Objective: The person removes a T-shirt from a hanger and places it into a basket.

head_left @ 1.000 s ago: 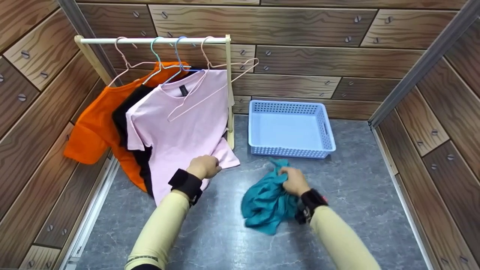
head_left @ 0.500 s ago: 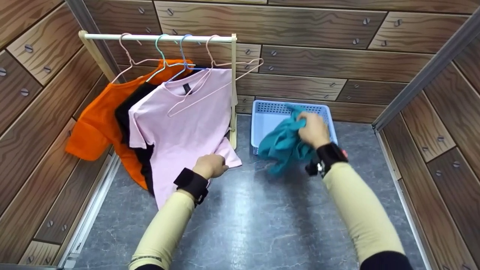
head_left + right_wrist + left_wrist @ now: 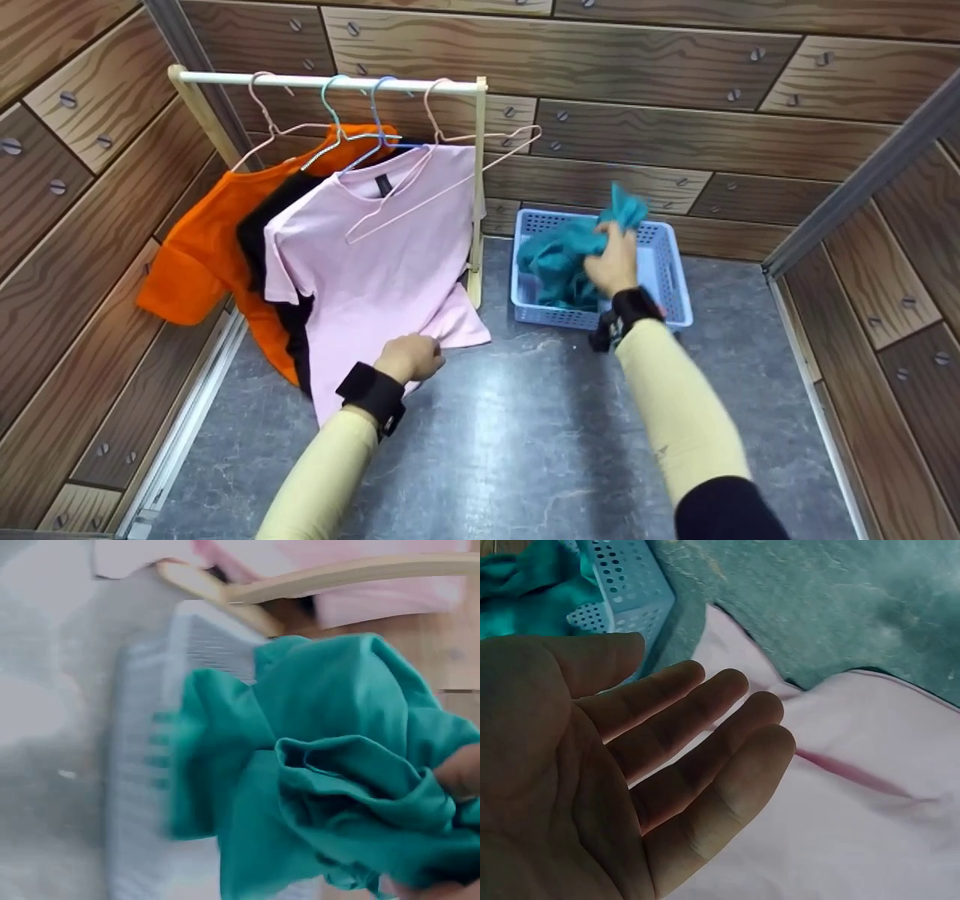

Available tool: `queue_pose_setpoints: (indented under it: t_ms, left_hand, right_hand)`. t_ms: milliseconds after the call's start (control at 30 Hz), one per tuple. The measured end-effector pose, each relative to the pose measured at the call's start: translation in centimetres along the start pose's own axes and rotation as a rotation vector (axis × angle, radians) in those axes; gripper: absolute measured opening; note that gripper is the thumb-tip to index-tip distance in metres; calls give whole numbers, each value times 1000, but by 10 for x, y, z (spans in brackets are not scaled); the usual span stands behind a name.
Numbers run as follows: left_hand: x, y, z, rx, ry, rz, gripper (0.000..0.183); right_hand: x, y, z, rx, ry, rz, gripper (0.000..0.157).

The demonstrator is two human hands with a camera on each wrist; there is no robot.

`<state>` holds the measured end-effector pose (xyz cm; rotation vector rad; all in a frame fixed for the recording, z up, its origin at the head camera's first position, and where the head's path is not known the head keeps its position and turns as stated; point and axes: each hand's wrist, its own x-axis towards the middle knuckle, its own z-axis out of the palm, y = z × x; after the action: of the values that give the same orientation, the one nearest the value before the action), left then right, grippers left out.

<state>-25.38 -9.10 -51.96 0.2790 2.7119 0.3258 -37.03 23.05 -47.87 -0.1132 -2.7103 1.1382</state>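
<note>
Teal cloth at the basket, not yet let go

The teal cloth (image 3: 562, 247) is over the left half of the basket (image 3: 551, 315), its lower folds inside the walls and one end standing up above the far rim. The right hand (image 3: 615, 259) has it pinched between thumb and fingers, with the fabric bunched in the grip. Getting the cloth across to the basket looks done; what remains of this step, as I judge it, is the release, and the cloth lies in a loose heap rather than folded.

The left hand (image 3: 411, 358) holds nothing: its fingers (image 3: 731, 784) are loosely extended, slightly bent and a little apart, near the bottom of the pink shirt (image 3: 367, 262). Whether they touch it, I cannot tell.

On the rack (image 3: 478, 202) to the left, the orange shirt (image 3: 191, 262), the black shirt (image 3: 259, 232) behind the pink one, and the pink shirt itself are all on hangers. The hanger (image 3: 513, 142) farthest right carries no garment.
</note>
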Motion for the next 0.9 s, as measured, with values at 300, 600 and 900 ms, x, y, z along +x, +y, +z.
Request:
queue_pose_setpoints:
  t_ms: [300, 600, 900]
  left_hand:
    - [2, -5, -1, -12, -42, -20, 24]
    - [7, -11, -27, -26, -57, -14, 27]
    - [-9, -36, -129, -27, 87, -31, 36]
  right_hand:
    - [-25, 28, 42, 0, -340, 23, 61]
    - [-45, 40, 37, -64, -473, -40, 50]
    - [-70, 44, 13, -115, -563, -31, 47]
